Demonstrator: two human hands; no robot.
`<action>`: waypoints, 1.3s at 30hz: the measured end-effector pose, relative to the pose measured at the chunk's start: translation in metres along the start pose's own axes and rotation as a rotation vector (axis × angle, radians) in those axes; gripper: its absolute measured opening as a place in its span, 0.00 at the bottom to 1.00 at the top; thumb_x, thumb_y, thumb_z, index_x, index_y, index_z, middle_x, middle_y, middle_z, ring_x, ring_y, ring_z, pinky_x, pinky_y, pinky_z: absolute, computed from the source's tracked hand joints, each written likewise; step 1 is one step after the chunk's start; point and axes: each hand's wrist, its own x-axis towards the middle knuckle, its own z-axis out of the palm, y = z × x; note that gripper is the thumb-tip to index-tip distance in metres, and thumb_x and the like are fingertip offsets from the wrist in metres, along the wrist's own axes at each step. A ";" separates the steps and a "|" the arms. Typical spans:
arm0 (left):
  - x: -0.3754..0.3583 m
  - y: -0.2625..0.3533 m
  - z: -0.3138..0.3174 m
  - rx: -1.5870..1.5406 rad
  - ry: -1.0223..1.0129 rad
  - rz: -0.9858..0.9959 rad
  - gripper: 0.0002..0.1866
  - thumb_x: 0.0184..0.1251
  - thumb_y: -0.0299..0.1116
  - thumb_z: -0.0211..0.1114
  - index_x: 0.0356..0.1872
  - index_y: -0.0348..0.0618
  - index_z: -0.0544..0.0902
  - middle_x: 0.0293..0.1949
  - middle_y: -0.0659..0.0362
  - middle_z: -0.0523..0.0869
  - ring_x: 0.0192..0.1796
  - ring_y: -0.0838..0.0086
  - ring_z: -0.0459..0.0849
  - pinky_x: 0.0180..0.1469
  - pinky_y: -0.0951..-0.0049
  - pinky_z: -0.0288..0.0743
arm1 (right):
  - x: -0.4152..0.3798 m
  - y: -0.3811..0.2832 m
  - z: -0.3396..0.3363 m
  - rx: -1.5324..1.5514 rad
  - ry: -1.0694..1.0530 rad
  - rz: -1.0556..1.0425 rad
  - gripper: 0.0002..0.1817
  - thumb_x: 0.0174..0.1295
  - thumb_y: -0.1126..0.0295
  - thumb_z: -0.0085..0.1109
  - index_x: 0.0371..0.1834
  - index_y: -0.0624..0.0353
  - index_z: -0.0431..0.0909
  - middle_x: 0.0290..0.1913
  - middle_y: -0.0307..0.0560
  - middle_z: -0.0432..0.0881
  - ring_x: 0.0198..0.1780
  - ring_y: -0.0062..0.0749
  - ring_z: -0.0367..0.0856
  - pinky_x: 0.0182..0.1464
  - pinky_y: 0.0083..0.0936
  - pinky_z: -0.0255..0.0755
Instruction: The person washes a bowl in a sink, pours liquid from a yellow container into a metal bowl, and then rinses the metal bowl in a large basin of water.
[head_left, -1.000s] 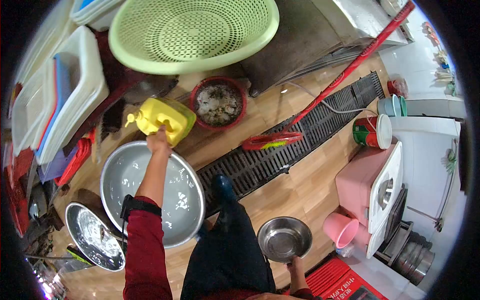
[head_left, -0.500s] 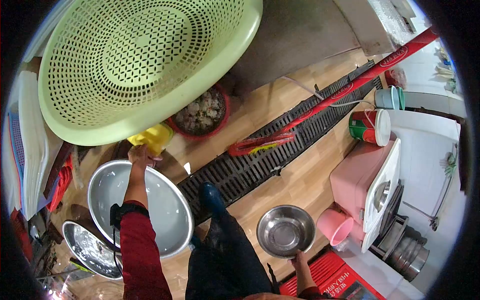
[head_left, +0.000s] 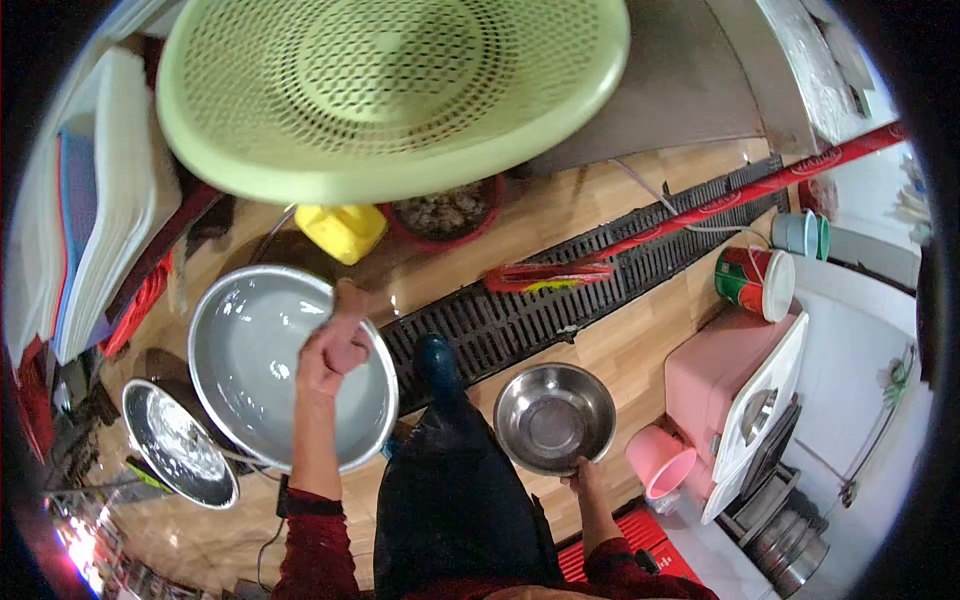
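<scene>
My right hand (head_left: 583, 476) grips the near rim of a stainless steel bowl (head_left: 556, 418), which has nothing in it and is held to the right of my legs. Over the right side of a large metal basin (head_left: 293, 365) with clear liquid in it is my left hand (head_left: 338, 345), fingers stretched toward the far rim and nothing seen in them. Just beyond that rim stands a yellow plastic jug (head_left: 342, 232), apart from the hand. Left of the basin a shiny metal bowl (head_left: 180, 445) leans at a tilt.
A big green colander (head_left: 390, 180) fills the upper view, partly hiding a red tub (head_left: 445, 235). A black drain grate (head_left: 560, 320) crosses the floor with a red-handled broom (head_left: 550, 275) over it. Right are a pink bin (head_left: 715, 375), a pink bucket (head_left: 660, 460) and pails.
My left hand has come away from the yellow jug and moved back over the basin. The view has shifted. My right hand still holds the steel bowl.
</scene>
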 end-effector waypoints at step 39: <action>-0.240 -0.262 -0.127 -0.362 0.498 -0.124 0.09 0.61 0.31 0.58 0.37 0.34 0.77 0.32 0.56 0.81 0.32 0.73 0.81 0.32 0.78 0.75 | 0.004 0.166 0.448 -1.448 -0.271 -1.117 0.42 0.51 0.70 0.52 0.69 0.60 0.40 0.49 0.71 0.71 0.38 0.58 0.78 0.40 0.43 0.73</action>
